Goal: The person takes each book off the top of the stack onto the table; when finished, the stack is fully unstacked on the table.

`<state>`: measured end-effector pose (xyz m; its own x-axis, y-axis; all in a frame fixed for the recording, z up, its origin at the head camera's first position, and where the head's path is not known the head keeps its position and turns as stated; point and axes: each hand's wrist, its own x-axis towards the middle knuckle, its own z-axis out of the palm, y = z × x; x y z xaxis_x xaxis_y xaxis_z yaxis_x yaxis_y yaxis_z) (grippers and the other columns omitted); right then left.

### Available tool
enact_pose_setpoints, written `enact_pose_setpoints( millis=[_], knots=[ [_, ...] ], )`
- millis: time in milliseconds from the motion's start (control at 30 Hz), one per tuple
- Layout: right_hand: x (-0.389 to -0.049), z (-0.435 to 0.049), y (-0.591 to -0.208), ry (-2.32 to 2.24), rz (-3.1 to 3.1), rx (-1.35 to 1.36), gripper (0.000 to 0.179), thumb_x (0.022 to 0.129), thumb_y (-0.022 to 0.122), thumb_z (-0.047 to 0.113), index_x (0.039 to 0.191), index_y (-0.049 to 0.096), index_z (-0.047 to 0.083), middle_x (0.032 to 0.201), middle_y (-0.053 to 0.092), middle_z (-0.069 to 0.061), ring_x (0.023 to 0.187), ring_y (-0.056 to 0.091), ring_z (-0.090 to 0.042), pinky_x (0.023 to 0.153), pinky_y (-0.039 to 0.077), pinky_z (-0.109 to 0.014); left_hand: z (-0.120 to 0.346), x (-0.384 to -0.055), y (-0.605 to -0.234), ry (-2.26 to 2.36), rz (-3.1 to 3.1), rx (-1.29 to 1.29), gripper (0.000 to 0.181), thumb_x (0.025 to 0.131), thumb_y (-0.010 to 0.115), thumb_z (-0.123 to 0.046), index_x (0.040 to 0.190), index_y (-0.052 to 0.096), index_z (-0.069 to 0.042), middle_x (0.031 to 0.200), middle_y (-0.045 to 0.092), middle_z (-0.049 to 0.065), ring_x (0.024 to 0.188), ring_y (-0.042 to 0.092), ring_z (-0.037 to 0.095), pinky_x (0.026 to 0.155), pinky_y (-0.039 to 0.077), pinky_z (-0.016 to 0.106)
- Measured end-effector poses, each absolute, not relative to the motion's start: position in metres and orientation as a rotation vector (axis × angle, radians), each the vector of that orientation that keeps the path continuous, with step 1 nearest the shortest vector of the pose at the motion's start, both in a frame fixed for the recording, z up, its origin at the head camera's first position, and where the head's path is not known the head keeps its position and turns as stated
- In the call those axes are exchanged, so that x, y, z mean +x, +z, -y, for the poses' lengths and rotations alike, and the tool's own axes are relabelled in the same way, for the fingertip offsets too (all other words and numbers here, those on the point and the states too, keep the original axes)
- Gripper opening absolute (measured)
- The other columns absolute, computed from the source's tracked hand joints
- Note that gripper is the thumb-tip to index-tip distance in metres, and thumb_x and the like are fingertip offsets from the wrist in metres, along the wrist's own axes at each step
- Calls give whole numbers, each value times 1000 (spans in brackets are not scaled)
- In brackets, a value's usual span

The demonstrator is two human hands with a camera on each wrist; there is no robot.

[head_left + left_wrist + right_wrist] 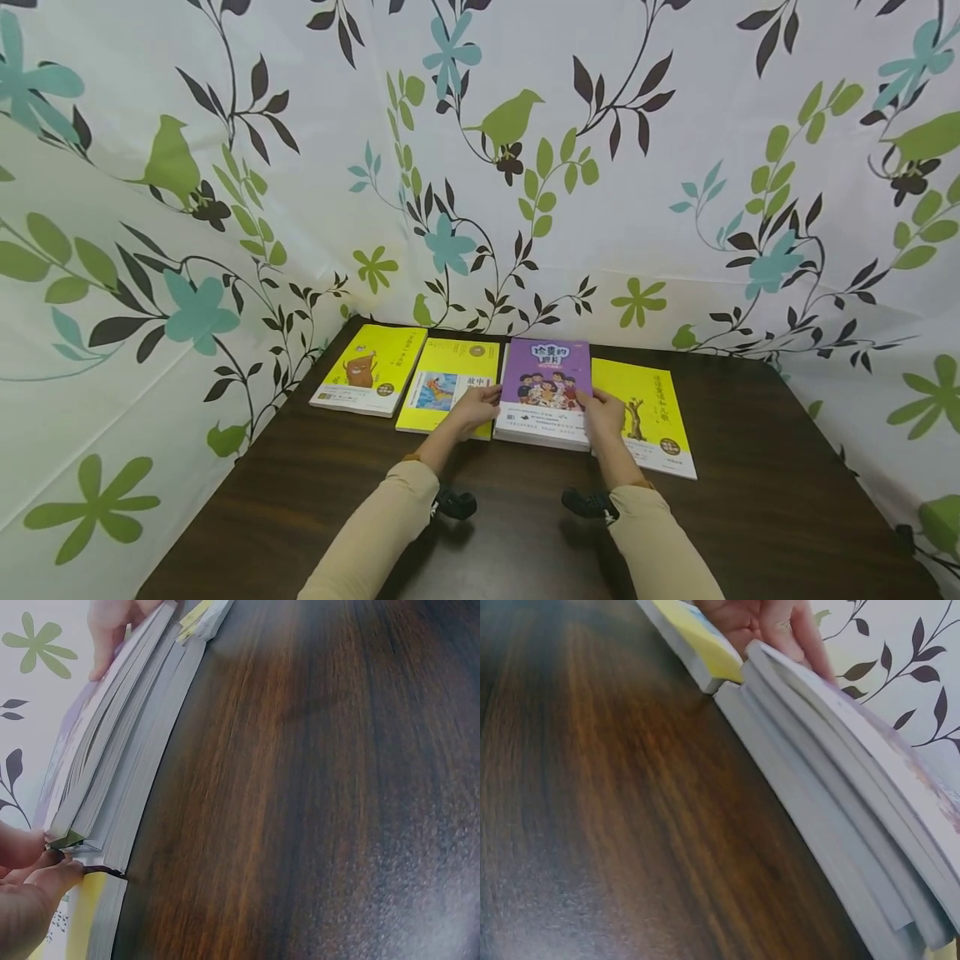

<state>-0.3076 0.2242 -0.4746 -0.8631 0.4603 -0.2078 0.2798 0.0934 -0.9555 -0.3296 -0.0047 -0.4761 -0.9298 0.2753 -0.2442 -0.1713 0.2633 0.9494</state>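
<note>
A purple-covered book (546,390) with a white lower band tops a small stack of books near the middle of the table. My left hand (477,408) grips the stack's left edge, and my right hand (604,417) holds its right edge. The left wrist view shows the left thumb (21,846) above and fingers below the upper books (112,735). A lower book (787,802) lies beneath them. To the left is a yellow book (422,413), and another yellow book (670,423) lies right, partly behind the right hand.
Another yellow book (371,367) lies at the far left of the row. All rest on a dark wooden table (510,525). A patterned curtain (480,283) hangs close behind and along both sides.
</note>
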Motion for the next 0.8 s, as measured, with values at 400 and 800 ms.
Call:
enact_pose_setpoints(
  millis=[400,800],
  knots=[
    [-309,-237,-460,1905,2190,-731,50,99,57,26,143,49,5,149,45,-18,136,40,-33,117,28,-48,7,-328,-472,1670,-2202,88,62,87,47,11,147,41,-1,152,42,13,142,38,30,86,42,24],
    [-299,-256,-443,2694,1705,-776,58,103,46,17,156,24,25,160,29,-7,141,38,-25,106,45,-35,7,-328,-471,1668,-2199,65,63,87,47,9,148,41,-5,153,41,10,143,37,29,90,43,28]
  ],
)
